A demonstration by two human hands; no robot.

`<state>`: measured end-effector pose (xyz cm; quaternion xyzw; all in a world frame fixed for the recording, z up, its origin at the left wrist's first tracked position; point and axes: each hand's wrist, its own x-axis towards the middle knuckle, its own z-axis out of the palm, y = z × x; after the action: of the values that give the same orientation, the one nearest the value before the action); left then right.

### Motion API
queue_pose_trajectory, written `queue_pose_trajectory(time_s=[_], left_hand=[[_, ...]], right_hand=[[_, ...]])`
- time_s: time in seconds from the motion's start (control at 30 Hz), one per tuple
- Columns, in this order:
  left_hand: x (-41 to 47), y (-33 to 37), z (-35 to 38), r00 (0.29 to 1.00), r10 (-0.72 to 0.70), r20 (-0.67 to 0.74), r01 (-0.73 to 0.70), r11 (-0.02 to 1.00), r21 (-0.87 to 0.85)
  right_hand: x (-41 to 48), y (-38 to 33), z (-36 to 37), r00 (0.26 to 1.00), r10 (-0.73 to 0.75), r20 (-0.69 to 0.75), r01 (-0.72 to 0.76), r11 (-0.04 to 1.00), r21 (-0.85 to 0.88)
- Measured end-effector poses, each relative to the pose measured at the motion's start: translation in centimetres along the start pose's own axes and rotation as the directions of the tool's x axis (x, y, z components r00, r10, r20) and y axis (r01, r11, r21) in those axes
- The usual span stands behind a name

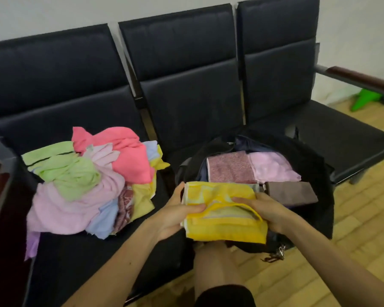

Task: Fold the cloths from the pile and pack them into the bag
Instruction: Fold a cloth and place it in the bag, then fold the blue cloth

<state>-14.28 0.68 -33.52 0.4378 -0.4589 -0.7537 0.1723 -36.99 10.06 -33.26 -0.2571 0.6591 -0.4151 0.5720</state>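
A folded yellow cloth (222,218) is held between both hands over the near edge of an open black bag (308,165). My left hand (177,214) grips its left side, thumb on top. My right hand (264,211) grips its right side. Inside the bag lie a folded maroon patterned cloth (230,167), a folded pale pink cloth (273,166) and a folded brown cloth (290,192). A loose pile of cloths (87,182) in pink, green, lilac, blue and yellow sits on the left seat.
A row of three black padded seats (186,89) runs along a white wall. A brown armrest (361,79) is at the right, with a green object (366,99) on the wooden floor behind it. My knee (217,262) shows below the bag.
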Motion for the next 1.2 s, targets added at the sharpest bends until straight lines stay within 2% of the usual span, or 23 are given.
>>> queue_pose_trajectory(time_s=[0.1,0.17,0.23,0.3,0.47,0.6,0.7,0.77,0.93,1.07,1.13,1.2], left_hand=[[5.5,2.7,2.0,0.999,0.013,0.031,-0.014,0.999,0.043],[9.2,4.0,2.9,0.999,0.010,0.040,-0.014,0.993,0.119],[12.5,4.4,3.4,1.000,-0.001,0.015,-0.002,0.982,0.189],[15.8,4.1,3.7,1.000,-0.016,-0.008,0.017,0.974,0.224],[22.0,2.6,3.7,1.000,0.003,-0.011,0.001,0.943,0.332],[24.9,2.0,2.9,0.997,0.065,-0.042,-0.034,0.857,0.515],[26.5,1.4,2.5,0.991,0.126,-0.054,-0.043,0.660,0.750],[26.9,0.7,2.5,0.986,0.153,-0.062,-0.033,0.551,0.834],[27.5,-0.6,2.0,0.985,0.161,-0.067,-0.028,0.523,0.852],[26.0,0.5,2.2,0.984,0.168,-0.054,-0.035,0.487,0.873],[23.7,1.5,1.7,0.963,0.268,-0.031,-0.100,0.458,0.883],[20.9,2.4,1.1,0.886,0.464,0.016,-0.239,0.426,0.872]], right_hand=[[3.1,-3.3,-3.6,0.996,-0.049,-0.075,0.047,0.999,-0.018],[5.7,-5.1,-5.4,0.992,-0.031,-0.123,0.030,1.000,-0.009],[8.9,-6.0,-7.1,0.989,-0.045,-0.142,0.028,0.992,-0.124],[12.0,-6.1,-8.4,0.982,-0.054,-0.182,0.009,0.972,-0.236],[18.3,-4.7,-10.1,0.975,-0.046,-0.216,-0.012,0.965,-0.262],[21.3,-3.3,-10.2,0.965,-0.157,-0.209,0.093,0.953,-0.287],[22.6,-2.8,-10.1,0.958,-0.178,-0.225,0.065,0.899,-0.433],[23.6,-2.1,-10.2,0.960,-0.165,-0.225,0.028,0.860,-0.510],[24.6,-1.3,-10.2,0.966,-0.120,-0.227,-0.043,0.797,-0.603],[24.1,-2.1,-10.2,0.970,-0.100,-0.224,-0.094,0.690,-0.717],[22.4,-3.0,-9.2,0.954,-0.175,-0.245,-0.096,0.596,-0.797],[19.9,-4.0,-7.4,0.904,-0.361,-0.229,0.005,0.544,-0.839]])
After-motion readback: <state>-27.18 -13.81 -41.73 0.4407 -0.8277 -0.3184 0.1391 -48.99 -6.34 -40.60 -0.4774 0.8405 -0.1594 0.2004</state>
